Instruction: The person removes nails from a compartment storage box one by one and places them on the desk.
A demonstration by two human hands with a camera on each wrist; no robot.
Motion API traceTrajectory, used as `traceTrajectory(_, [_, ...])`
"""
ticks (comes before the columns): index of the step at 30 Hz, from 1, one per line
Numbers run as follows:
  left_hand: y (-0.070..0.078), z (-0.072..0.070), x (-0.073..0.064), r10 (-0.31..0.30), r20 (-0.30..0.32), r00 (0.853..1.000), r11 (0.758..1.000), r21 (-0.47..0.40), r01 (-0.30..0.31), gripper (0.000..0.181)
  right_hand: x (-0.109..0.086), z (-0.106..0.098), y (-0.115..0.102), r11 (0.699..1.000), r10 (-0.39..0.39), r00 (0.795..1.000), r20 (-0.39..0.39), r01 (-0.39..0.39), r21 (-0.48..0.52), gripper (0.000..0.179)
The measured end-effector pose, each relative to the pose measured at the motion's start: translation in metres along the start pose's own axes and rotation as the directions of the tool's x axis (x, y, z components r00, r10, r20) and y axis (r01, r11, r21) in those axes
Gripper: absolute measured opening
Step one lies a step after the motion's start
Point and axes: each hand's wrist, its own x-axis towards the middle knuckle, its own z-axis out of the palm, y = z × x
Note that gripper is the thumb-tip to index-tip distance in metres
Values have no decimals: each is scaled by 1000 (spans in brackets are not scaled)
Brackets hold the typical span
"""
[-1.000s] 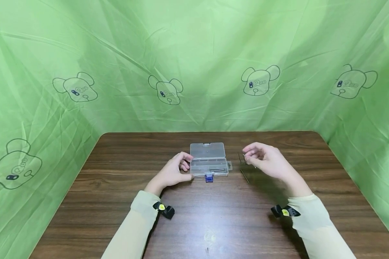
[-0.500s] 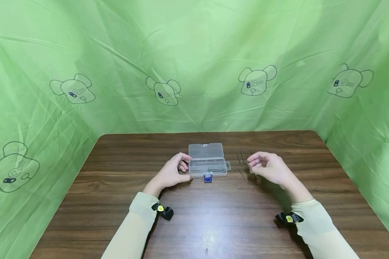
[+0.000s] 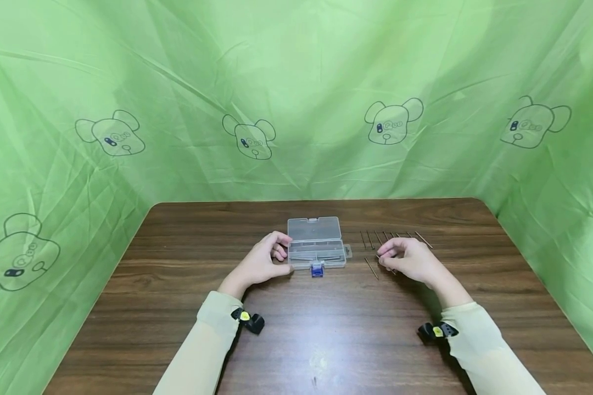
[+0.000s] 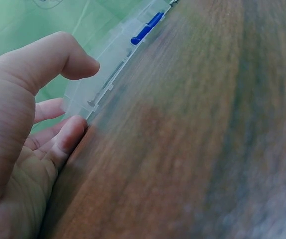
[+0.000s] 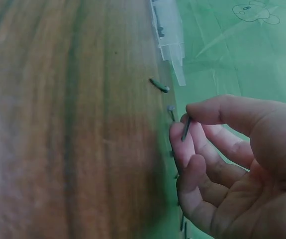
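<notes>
Fingers (image 5: 181, 152) of the right hand (image 3: 414, 262) pinched on a slim rod (image 5: 186, 129), left hand (image 3: 263, 263) half-curled round the clear box (image 3: 314, 229)

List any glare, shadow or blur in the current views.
Head: white glare on the table, shadow below the right hand; left wrist: the table's grain smeared, pale sheen at lower right; right wrist: hazy, the plastic box soft-edged, dark shadow on the table.

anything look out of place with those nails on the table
One nail lies by itself on the table, on the near side of the row of nails beside the box, so it looks out of line. Nothing looks clearly spilled or damaged.
</notes>
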Motion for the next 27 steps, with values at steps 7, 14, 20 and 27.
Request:
traceTrajectory(7, [0, 0, 0, 9, -4, 1000, 1000, -13, -9, 62, 1, 3, 2, 991, -26, 999, -27, 22, -131, 14])
traceTrajectory(14, [-1, 0, 1, 6, 2, 1000, 1000, -7, -6, 62, 3, 4, 3, 973, -55, 998, -27, 48, -224, 10])
traceTrajectory(20, [-2, 0, 1, 0, -4, 1000, 1000, -14, 0, 62, 3, 6, 2, 986, -50, 999, 1, 50, -158, 9])
traceTrajectory(27, [1, 0, 1, -5, 0, 1000, 1000, -21, 5, 62, 2, 6, 1, 988, -37, 999, -13, 34, -154, 10])
